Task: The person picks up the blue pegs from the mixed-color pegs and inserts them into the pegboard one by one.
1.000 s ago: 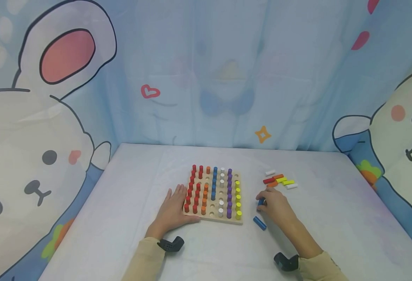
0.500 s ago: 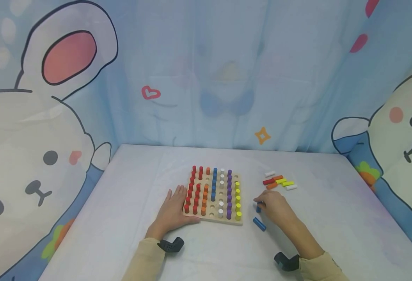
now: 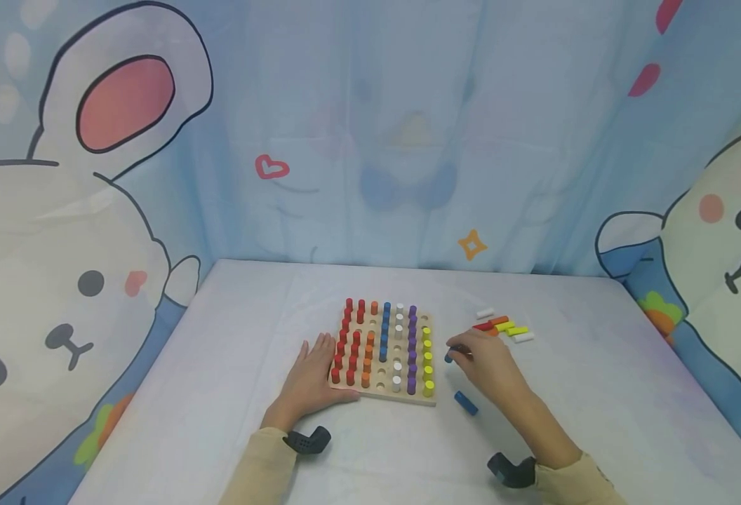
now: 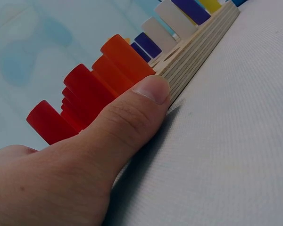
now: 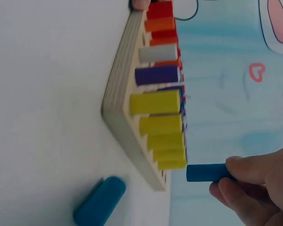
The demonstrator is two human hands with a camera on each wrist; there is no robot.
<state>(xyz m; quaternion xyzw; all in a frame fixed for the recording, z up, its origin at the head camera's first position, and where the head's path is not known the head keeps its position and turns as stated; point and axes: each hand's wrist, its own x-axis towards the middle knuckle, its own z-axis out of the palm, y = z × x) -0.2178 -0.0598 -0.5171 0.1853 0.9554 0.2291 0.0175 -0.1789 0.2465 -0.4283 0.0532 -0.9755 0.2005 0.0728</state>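
A wooden pegboard (image 3: 408, 400) stands on the white-covered table, with rows of red, orange, blue, white, purple and yellow pegs and several bare holes. My left hand (image 3: 309, 379) rests against its left side, fingers straight. In the left wrist view, the thumb (image 4: 132, 115) touches the front edge beside an orange peg (image 4: 127, 59). To the right of the board, my right hand (image 3: 489, 365) pinches a blue peg (image 5: 205, 173) between thumb and fingers, raised above the table. Another blue peg (image 3: 466, 402) lies on the cloth nearer to me.
Behind the right hand lies a loose group of pegs: white (image 3: 485, 313), orange (image 3: 499, 320), yellow (image 3: 518, 330) and red (image 3: 481, 326) ones among them. A printed curtain (image 3: 408, 210) hangs along the table's back edge.
My right hand has lifted the blue peg and carried it leftward and a little away from me, closer to the board. The left hand stays where it was.
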